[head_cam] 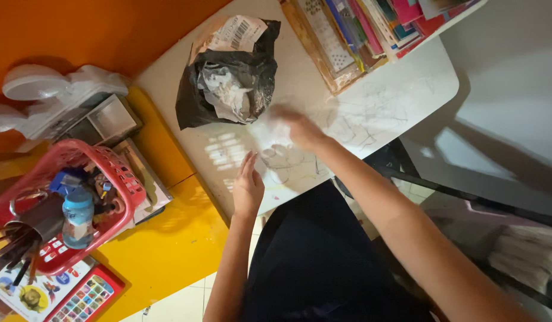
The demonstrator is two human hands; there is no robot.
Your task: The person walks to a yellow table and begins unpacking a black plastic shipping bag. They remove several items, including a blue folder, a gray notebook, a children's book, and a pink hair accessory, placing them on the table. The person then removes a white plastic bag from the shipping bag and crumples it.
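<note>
My right hand (300, 128) is blurred with motion over the white scribbled table (401, 95) and presses a crumpled white tissue (270, 128) against its top. Flat on the table near its front edge lies my left hand (248, 185), fingers together and holding nothing. Just beyond both hands sits a black plastic bag (228, 74), open and stuffed with crumpled white paper.
A row of books (371, 24) stands at the table's far right. To the left, a yellow surface (168, 238) carries a red basket (73, 197) with a blue bottle and brushes, white containers (55, 95), and picture books (55, 292).
</note>
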